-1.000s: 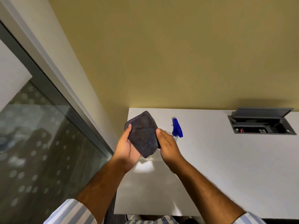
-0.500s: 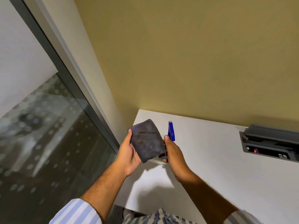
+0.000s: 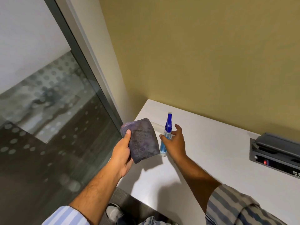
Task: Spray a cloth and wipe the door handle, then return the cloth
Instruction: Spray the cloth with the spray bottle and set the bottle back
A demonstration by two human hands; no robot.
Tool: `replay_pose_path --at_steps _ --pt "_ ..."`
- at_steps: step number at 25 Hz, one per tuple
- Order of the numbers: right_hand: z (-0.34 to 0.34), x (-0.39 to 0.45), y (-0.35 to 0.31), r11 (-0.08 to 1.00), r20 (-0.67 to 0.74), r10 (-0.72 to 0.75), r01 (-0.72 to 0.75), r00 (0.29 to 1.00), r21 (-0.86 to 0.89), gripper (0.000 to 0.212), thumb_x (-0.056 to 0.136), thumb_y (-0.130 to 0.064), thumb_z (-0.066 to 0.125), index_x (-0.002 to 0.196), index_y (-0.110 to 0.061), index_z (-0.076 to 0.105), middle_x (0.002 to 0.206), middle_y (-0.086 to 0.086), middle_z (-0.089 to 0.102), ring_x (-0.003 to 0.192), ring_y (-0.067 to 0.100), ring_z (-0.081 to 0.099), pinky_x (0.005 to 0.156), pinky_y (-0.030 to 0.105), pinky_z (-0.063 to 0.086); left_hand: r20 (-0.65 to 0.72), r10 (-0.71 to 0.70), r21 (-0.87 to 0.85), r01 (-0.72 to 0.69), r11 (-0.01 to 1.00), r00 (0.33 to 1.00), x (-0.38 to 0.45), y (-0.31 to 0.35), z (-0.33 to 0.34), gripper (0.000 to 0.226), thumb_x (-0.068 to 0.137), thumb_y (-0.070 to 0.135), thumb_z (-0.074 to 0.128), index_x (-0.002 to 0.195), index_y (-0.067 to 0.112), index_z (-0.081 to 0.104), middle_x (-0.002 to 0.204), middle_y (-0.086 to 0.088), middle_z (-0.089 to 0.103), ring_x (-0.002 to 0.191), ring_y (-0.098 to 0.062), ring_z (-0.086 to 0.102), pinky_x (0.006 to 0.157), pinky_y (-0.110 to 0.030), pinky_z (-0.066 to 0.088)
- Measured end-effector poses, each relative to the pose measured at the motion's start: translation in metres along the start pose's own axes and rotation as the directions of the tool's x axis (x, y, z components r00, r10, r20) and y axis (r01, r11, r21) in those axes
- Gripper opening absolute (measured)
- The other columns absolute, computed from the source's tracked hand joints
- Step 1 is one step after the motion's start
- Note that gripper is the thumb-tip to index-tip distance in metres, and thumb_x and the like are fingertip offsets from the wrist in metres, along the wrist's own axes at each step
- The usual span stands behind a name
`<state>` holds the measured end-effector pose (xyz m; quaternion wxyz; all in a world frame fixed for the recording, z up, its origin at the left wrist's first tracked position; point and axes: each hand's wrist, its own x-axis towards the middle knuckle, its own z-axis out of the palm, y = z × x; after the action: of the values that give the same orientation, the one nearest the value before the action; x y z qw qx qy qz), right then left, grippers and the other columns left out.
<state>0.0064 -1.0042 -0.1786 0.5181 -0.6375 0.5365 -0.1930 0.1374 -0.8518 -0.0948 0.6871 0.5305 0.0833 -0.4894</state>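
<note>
The left hand (image 3: 123, 153) is nearest, holding the folded dark cloth (image 3: 142, 140) up off the desk (image 3: 211, 151), thumb pressed on the upper left corner and the fingers hidden behind it, so the flat face of the cloth is turned up toward the camera. Just beyond it, the right hand (image 3: 174, 143) is spread wide with nothing in it, fingers curving around the spray bottle (image 3: 166, 135), which stands upright on the desk close to the cloth's right edge; whether the fingertips already touch the bottle I cannot tell. The step in hand looks like taking up the bottle to wet the cloth. To do it well, the hand should wrap the clear body below the blue head, leaving a finger free for the trigger, and lift straight up so the bottle does not tip. The nozzle points toward the wall (image 3: 203, 62), so it needs turning toward the cloth before squeezing. The cloth should be kept open and steady. Farther right an open socket box (image 3: 276, 153) sits in the desk, so mist is best kept away from it. No door handle is in view.
</note>
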Motion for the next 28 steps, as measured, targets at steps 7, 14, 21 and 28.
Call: replay_pose_path --at_steps 7,14,21,28 --pt "0.021 0.032 -0.026 0.982 -0.033 -0.187 0.186 0.982 -0.033 0.054 0.104 -0.047 0.063 0.150 -0.024 0.048 0.127 -0.003 0.066 0.122 0.029 0.068 0.090 0.030 0.049 0.035 -0.017 -0.202 0.024 0.979 0.999 -0.013 0.017 -0.029 0.045 0.108 0.046 0.055 0.135 0.013 0.070 0.128 -0.010 0.079 0.109 -0.029 0.080 0.082 -0.044 0.068" --pt "0.014 -0.016 -0.088 0.863 -0.231 -0.359 0.416 0.904 0.286 0.022 0.101 -0.059 0.059 0.106 -0.039 0.068 0.077 -0.009 0.070 0.074 0.006 0.066 0.074 0.028 0.053 0.150 0.022 -0.253 0.016 0.967 0.988 -0.013 0.058 -0.062 0.053 0.106 0.056 0.053 0.139 0.017 0.066 0.138 -0.013 0.074 0.124 -0.036 0.073 0.105 -0.052 0.055" --pt "0.029 -0.106 -0.147 0.773 -0.163 -0.453 0.477 0.877 0.417 0.038 0.097 -0.058 0.060 0.111 -0.026 0.074 0.083 -0.008 0.071 0.068 0.012 0.067 0.069 0.023 0.058 0.198 0.084 -0.255 -0.032 0.967 0.977 -0.017 0.080 -0.082 0.057 0.107 0.055 0.048 0.147 0.018 0.063 0.142 -0.008 0.072 0.126 -0.028 0.073 0.097 -0.047 0.056" --pt "0.078 -0.157 -0.155 0.891 0.217 -0.409 0.335 0.886 0.307 0.034 0.087 -0.056 0.073 0.086 -0.022 0.072 0.062 -0.004 0.066 0.057 0.012 0.065 0.058 0.021 0.054 0.292 0.208 -0.233 -0.142 0.962 0.934 -0.024 0.094 -0.107 0.074 0.099 0.058 0.050 0.154 0.007 0.053 0.153 -0.020 0.061 0.142 -0.036 0.059 0.118 -0.054 0.049"
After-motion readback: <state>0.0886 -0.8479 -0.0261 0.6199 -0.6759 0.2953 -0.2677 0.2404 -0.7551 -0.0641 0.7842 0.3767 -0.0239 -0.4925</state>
